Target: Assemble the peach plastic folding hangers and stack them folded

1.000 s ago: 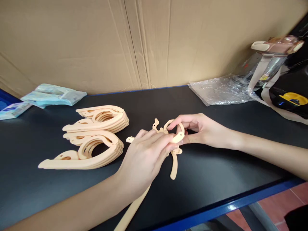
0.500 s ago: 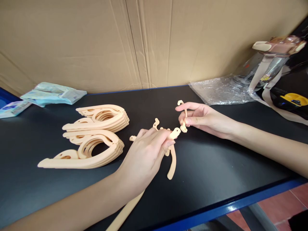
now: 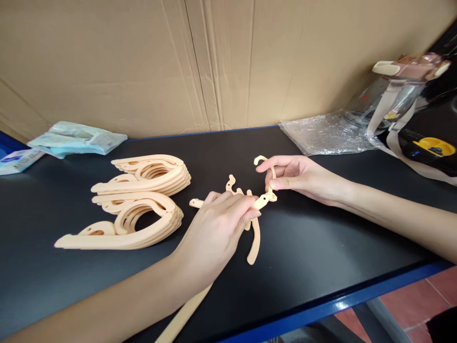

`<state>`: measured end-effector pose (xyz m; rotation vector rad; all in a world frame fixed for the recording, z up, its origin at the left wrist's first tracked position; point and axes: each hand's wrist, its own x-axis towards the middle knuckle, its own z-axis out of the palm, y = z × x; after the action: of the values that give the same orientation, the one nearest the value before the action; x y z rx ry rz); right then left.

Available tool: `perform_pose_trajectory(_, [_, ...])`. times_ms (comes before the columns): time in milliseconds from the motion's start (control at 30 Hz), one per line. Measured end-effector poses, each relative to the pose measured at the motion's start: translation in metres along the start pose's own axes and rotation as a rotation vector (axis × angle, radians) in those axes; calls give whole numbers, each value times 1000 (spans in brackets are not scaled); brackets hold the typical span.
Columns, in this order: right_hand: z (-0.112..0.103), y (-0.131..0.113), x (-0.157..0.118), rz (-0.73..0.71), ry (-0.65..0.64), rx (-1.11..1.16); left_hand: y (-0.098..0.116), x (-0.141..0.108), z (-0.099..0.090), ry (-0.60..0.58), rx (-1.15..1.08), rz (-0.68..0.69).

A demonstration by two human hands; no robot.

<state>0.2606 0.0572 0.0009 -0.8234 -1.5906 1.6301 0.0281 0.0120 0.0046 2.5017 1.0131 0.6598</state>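
Observation:
My left hand (image 3: 219, 221) is closed around a peach plastic hanger arm, whose holed end (image 3: 261, 203) sticks out past the thumb and fingertips. In my right hand (image 3: 296, 176) a small hanger hook (image 3: 260, 158) is pinched between thumb and fingers, curved end up. The hook's base meets the arm's holed end; whether they are joined I cannot tell. Loose hanger parts lie beneath and beyond my left hand, including a curved piece (image 3: 254, 245) and an S-shaped one (image 3: 231, 183). A long peach strip (image 3: 185, 314) emerges under my left wrist; its upper part is hidden.
Two stacks of folded hangers, a far one (image 3: 171, 183) and a near one (image 3: 157, 231), lie left on the black table (image 3: 321, 267). Tissue packs (image 3: 76, 138) are at back left. A clear plastic bag (image 3: 314, 136) and strapped bottle (image 3: 400, 90) stand back right, before cardboard (image 3: 143, 62).
My right hand has turned the hook so its curve shows more to the left, and its base has come down against the arm's end. My left hand has hardly moved.

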Motion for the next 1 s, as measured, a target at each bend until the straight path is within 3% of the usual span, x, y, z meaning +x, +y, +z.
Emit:
perform_pose_trajectory(467, [12,-9,-4,-73,124,-293,-1,0,2,-49,113,-26])
perform_pose_trajectory(633, [23,-18,-17,-221,207,-608,-2,-1,1,18,102,-58])
perform_pose_trajectory(733, [35,-25,-29,-502,280,-1009,1,-2,-4,65,30,-90])
perform_pose_trajectory(800, [47,-28,-34,-789,192,-1260,6,-2,-10,74,-42,-119])
perform_pose_trajectory(867, [60,-28,-35,-1022,-36,-1449,12,-1,-19,64,-108,-159])
perform_pose_trajectory(933, [75,-24,-31,-1145,-276,-1538,19,1,-28,63,-175,-208])
perform_pose_trajectory(1000, [90,-18,-26,-1210,-353,-1532,24,4,-38,71,-230,-258])
